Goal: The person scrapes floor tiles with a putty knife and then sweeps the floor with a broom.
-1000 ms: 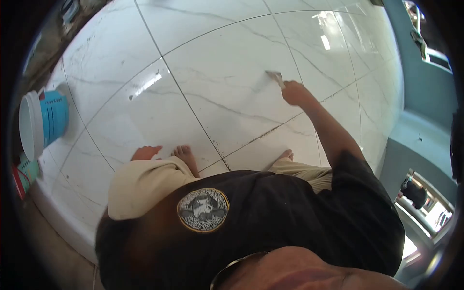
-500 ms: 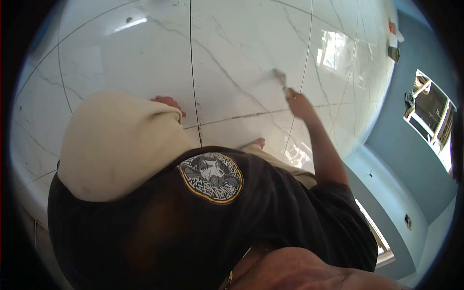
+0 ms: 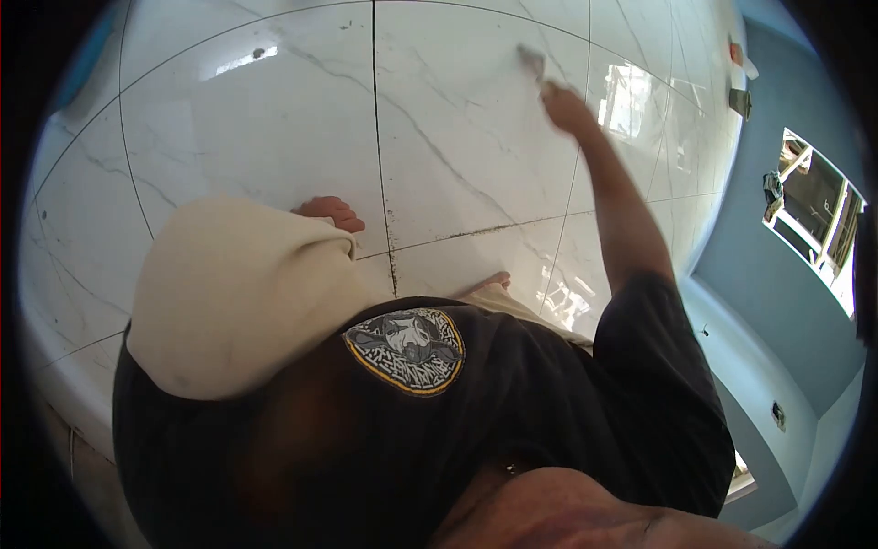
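Note:
My right hand [image 3: 569,108] reaches far out over the glossy white marble-patterned tile floor [image 3: 457,101]. Its fingers are wrapped round the pale handle of a small hand tool with a flat grey head [image 3: 530,59], blurred by motion and close over the tile. Whether this is a scraper or a brush I cannot tell. Dark joint lines run between the tiles, and crumbly dirt [image 3: 480,231] lies along one of them nearer my feet. My left hand is out of sight.
My bare foot [image 3: 337,213] stands beside a joint, below a beige trouser leg [image 3: 247,302]; the other foot [image 3: 494,282] is to its right. A dark speck [image 3: 259,53] lies on the far tile. At right is a blue-grey wall [image 3: 764,137] with a window opening [image 3: 814,215].
My right hand has stretched further away across the floor, carrying the hand tool with it. The arm is straighter, and the view has shifted slightly.

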